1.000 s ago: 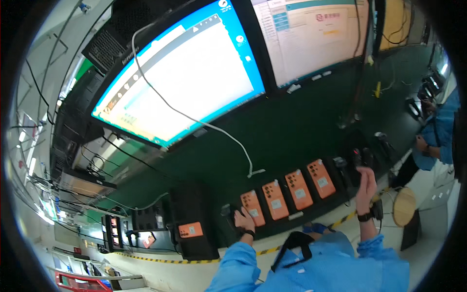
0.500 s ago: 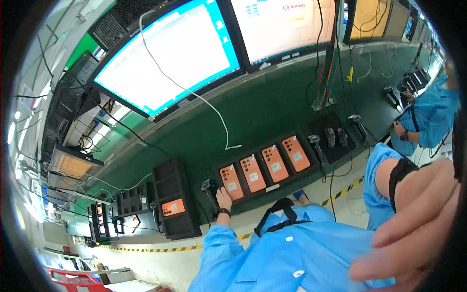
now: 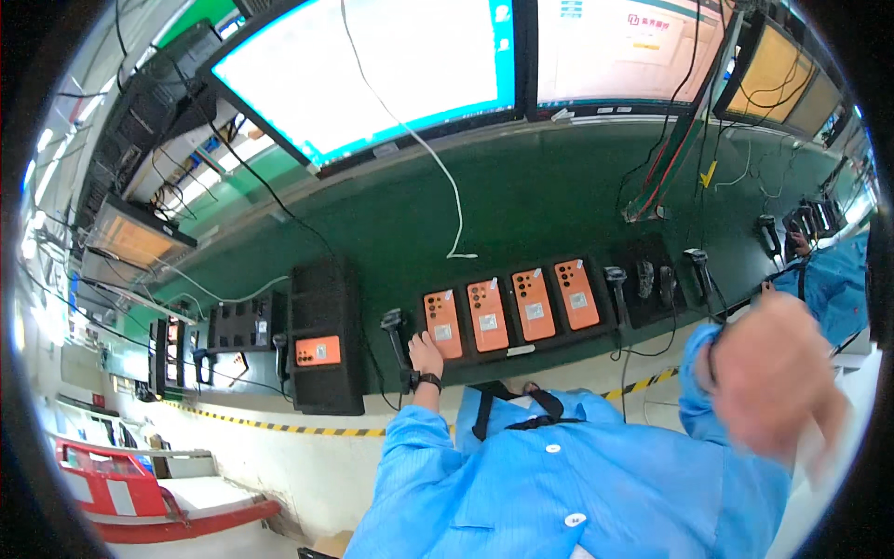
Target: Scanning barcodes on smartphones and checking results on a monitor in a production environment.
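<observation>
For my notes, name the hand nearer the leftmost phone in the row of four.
Left: left hand at lower left of the phone; right hand, blurred, well to its right.

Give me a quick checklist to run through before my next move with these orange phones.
1. Row of four orange phones lying camera side up: ok.
2. Left hand at the leftmost phone: ok, at its lower left edge.
3. Firm grip on that phone: cannot tell, the fingertips are too small to read.
4. Right hand at the row: not ok, it is raised away from it and blurred.
5. Handheld scanner close by: ok, just left of the left hand.
6. Phone screens working: cannot tell, they face down.
</observation>
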{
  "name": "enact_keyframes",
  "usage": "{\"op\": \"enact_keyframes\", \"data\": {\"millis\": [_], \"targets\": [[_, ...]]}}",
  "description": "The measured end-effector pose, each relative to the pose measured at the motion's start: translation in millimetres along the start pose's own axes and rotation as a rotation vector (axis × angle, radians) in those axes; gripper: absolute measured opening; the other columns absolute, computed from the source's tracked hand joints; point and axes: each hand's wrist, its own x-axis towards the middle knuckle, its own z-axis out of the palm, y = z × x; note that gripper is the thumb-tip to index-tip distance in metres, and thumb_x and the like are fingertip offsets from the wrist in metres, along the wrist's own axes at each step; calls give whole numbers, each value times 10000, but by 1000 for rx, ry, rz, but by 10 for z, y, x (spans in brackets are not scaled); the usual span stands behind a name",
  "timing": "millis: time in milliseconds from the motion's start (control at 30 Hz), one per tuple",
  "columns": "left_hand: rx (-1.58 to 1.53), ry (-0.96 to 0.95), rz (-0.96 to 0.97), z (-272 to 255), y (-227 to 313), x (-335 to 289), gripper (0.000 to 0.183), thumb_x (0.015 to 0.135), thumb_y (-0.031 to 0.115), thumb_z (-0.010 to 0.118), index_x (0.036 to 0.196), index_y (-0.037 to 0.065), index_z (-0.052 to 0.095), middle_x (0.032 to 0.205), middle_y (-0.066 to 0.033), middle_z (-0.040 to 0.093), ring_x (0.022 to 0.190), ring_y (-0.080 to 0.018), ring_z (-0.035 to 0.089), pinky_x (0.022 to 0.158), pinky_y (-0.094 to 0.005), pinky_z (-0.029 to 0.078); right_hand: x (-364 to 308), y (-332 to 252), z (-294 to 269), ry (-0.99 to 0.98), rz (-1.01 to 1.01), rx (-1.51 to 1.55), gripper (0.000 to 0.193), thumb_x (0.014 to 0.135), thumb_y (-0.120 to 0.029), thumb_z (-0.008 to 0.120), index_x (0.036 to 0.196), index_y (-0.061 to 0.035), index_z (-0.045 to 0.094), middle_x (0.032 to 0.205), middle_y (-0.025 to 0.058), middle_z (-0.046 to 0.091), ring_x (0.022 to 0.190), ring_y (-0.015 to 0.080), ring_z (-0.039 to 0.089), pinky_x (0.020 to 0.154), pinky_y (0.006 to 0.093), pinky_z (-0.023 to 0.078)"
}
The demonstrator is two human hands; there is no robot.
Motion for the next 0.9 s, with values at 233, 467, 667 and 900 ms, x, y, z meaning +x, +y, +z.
{"op": "enact_keyframes", "data": {"millis": [233, 467, 667, 900], "targets": [[-126, -8, 38, -178, 20, -243, 422, 965, 274, 431, 1232, -52, 461, 1123, -265, 527, 1030, -429, 508, 858, -472, 427, -2635, 886, 1952, -124, 1453, -317, 352, 865, -133, 595, 1192, -23, 526, 1150, 158, 528, 1043, 305, 556, 853, 382, 470], [-150, -55, 35, -489, 198, -489, 393, 937, 206, 484, 1262, -11, 443, 1178, -237, 499, 1062, -418, 503, 894, -447, 432, -3647, 584, 2170, -28, 1557, -591, 428, 862, -159, 585, 1238, -9, 447, 1202, 227, 444, 1104, 407, 465, 893, 438, 428], [-19, 55, 550, -573, 879, 199, 362, 896, 196, 545, 1210, 20, 502, 1220, -200, 495, 1148, -362, 469, 990, -442, 362, -3427, -30, 2633, 406, 2035, -200, 293, 849, -170, 641, 1024, -11, 467, 844, 75, 528, 770, 159, 514, 642, 307, 438], [162, -210, 612, -192, 996, 980, 400, 883, 361, 548, 1137, 54, 571, 1055, -132, 613, 1030, -328, 550, 924, -414, 407, -3386, 530, 3046, 713, 2243, 579, 466, 848, -271, 676, 1138, -47, 388, 995, 46, 546, 836, 112, 529, 676, 254, 455]]}}
